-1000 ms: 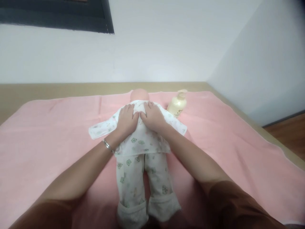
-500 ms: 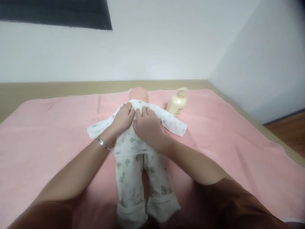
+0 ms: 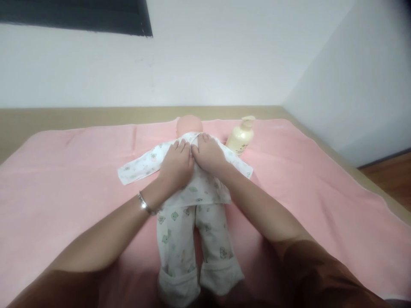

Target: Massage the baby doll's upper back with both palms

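A baby doll (image 3: 190,125) lies face down, its bare head toward the wall. It is dressed in a white printed top (image 3: 139,164) with both sleeves spread sideways, and matching trousers (image 3: 180,239) with turned-up cuffs. My left hand (image 3: 176,164) lies flat on the left of the doll's upper back, with a silver bracelet (image 3: 146,203) at the wrist. Higher up, on the right shoulder side, rests my right hand (image 3: 208,155), also open with its palm down. The thumb sides of the two hands nearly meet at the middle of the back.
A pale yellow pump bottle (image 3: 240,136) stands beside the doll's right-hand sleeve. Under everything is a pink mat (image 3: 58,196) on a tan surface (image 3: 109,115). A white wall (image 3: 208,64) rises behind, with a dark panel (image 3: 73,17) at upper left.
My right hand has slid up and outward toward the shoulder. My left hand has moved slightly down and to the right, uncovering more of the left sleeve.
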A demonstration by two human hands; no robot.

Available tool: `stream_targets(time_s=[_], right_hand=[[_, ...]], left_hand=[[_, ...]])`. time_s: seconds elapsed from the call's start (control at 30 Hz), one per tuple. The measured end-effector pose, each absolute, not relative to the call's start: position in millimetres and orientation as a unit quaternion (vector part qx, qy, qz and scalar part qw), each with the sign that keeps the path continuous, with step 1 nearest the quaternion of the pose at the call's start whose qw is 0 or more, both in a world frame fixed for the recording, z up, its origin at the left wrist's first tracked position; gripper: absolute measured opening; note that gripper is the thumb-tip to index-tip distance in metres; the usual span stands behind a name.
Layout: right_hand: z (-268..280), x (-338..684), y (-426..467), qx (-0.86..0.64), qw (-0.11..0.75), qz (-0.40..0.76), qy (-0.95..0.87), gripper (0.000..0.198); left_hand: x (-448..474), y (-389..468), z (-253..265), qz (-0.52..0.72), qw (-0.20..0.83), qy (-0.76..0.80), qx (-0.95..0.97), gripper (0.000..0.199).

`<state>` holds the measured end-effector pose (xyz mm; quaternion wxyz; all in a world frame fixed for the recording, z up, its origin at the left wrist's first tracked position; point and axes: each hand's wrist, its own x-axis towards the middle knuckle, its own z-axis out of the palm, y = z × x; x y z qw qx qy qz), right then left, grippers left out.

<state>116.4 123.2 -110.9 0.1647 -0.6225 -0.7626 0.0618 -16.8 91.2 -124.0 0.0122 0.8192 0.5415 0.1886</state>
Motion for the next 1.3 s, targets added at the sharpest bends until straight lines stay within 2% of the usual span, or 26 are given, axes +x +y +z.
stream_targets(time_s=[0.1, 0.17, 0.33, 0.43, 0.53, 0.67, 0.77, 0.93, 1.1, 1.3], right_hand=[[-106, 114, 112, -0.615, 0.137, 0.011, -0.776, 0.050], [-99, 112, 99, -0.589, 0.088, -0.023, -0.803, 0.048], [-86, 105, 69, -0.547, -0.010, -0.087, -0.832, 0.053], [-89, 105, 70, -0.545, 0.004, -0.096, -0.833, 0.051], [-94, 110, 86, -0.523, 0.031, -0.109, -0.845, 0.047], [-95, 119, 107, -0.509, -0.018, -0.114, -0.853, 0.046], [-95, 121, 111, -0.501, -0.026, -0.118, -0.857, 0.049], [-99, 115, 107, -0.567, 0.050, -0.056, -0.820, 0.053], [-104, 106, 87, -0.544, 0.078, -0.071, -0.832, 0.048], [-99, 100, 69, -0.560, 0.088, -0.066, -0.821, 0.049]], left_hand=[[-22, 101, -115, 0.181, 0.099, 0.581, 0.787, 0.058], [-26, 108, -109, 0.186, 0.143, 0.599, 0.766, 0.056], [-36, 116, -99, 0.210, 0.202, 0.630, 0.720, 0.031], [-36, 117, -103, 0.215, 0.188, 0.626, 0.726, 0.030], [-29, 112, -113, 0.210, 0.117, 0.606, 0.758, 0.038], [-15, 96, -121, 0.208, 0.047, 0.567, 0.796, 0.055], [-13, 91, -117, 0.189, 0.075, 0.572, 0.794, 0.059], [-26, 108, -112, 0.221, 0.159, 0.601, 0.751, 0.059], [-34, 122, -120, 0.278, 0.172, 0.614, 0.718, 0.040], [-32, 123, -133, 0.337, 0.165, 0.609, 0.699, 0.040]])
